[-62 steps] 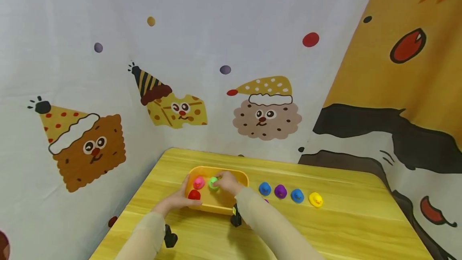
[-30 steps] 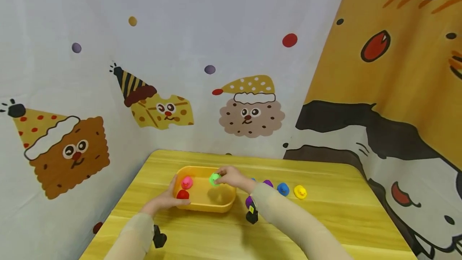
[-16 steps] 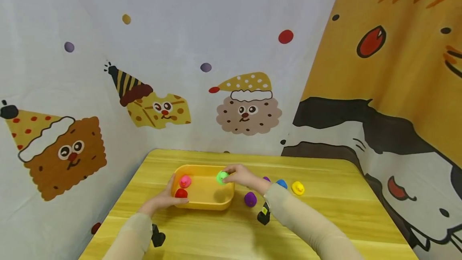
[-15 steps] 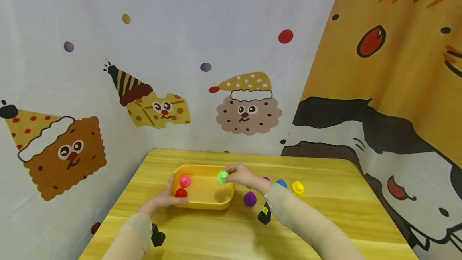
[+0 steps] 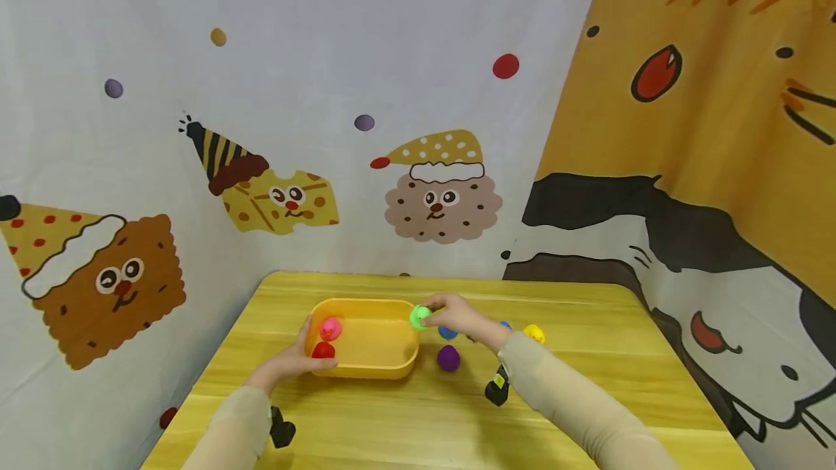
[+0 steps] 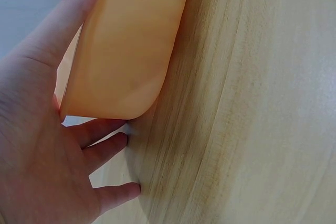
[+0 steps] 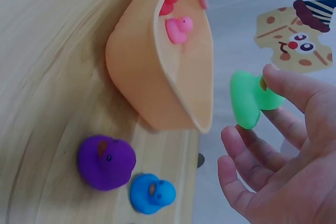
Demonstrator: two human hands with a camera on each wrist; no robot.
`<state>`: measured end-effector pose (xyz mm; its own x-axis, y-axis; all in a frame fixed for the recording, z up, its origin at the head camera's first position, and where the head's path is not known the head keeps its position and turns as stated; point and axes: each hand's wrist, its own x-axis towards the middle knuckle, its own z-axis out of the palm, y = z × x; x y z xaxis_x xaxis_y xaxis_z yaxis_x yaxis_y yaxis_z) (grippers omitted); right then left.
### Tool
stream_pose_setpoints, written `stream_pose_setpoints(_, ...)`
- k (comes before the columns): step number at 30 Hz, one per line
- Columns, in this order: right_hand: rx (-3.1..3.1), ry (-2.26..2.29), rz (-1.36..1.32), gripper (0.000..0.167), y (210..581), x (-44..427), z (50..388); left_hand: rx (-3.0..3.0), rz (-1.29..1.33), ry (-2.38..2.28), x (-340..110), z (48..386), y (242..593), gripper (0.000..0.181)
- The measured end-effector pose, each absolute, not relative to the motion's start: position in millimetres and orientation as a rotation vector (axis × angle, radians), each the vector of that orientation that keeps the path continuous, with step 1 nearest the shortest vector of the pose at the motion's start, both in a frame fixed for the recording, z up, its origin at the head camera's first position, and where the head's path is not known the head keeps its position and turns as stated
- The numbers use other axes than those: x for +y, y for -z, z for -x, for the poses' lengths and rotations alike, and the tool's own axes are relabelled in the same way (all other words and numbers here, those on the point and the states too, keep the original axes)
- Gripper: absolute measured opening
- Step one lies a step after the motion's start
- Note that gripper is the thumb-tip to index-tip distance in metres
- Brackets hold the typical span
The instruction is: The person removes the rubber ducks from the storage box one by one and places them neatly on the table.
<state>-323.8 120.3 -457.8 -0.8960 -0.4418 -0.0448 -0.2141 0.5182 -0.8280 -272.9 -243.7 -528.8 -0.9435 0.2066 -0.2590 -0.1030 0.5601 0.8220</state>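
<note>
My right hand (image 5: 456,312) pinches a green rubber duck (image 7: 254,98) between thumb and fingers, raised above the right rim of a yellow-orange plastic bin (image 5: 366,371). My left hand (image 6: 50,145) holds the bin's left end, its thumb along the front rim and its other fingers spread at the end wall. Inside that end sit a pink rubber duck (image 5: 330,328) and a red one (image 5: 323,351), the red partly behind the left thumb. Outside the bin, below my right hand, are a purple duck (image 7: 106,162) and a blue duck (image 7: 152,193).
A yellow duck (image 5: 534,334) and another blue duck (image 5: 506,324) stand farther right on the wood-grain table (image 5: 392,426), partly behind the right forearm. A white curtain (image 5: 313,42) printed with cartoon figures hangs behind the table.
My right hand has lifted the green duck from inside the bin and carried it rightwards to the right rim. The left hand stays at the bin's left end. The head view has turned right.
</note>
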Motion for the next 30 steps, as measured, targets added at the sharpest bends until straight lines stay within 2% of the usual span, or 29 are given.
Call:
stream_pose_setpoints(16, 2.555, 1.356, 0.531, 0.036, 470, 164, 320, 2.474, -0.071, -1.298, -241, 270, 523, 0.124)
stream_pose_setpoints(30, 2.496, 1.440, 0.493, 0.035, 484, 192, 310, 2.475, -0.111, -1.341, -248, 276, 538, 0.132)
